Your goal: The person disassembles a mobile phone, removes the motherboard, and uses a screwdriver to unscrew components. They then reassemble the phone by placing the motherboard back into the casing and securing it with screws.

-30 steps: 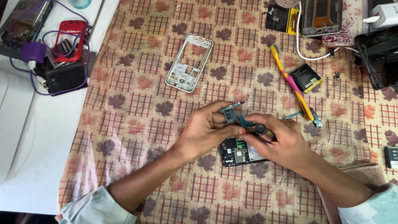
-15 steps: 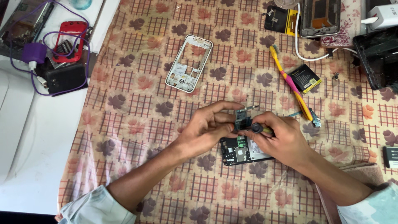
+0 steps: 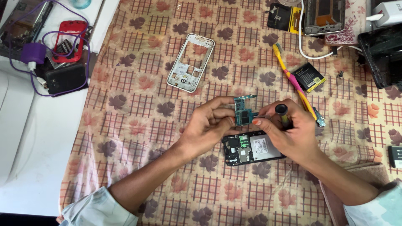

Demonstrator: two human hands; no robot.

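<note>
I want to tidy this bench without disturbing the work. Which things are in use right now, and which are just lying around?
In use:
left hand holding the blue circuit board
right hand holding a black-handled screwdriver
opened phone body under the hands

Lying about:
silver phone frame
yellow-pink toothbrush
black battery
red phone case

Patterned cloth (image 3: 138,104) (leaf print) bears opened phone (image 3: 251,148), toothbrush (image 3: 293,79).

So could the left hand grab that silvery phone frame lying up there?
Probably yes: the silver phone frame lies bare on the cloth, nothing between. But the left hand is pinching a small circuit board.
</note>
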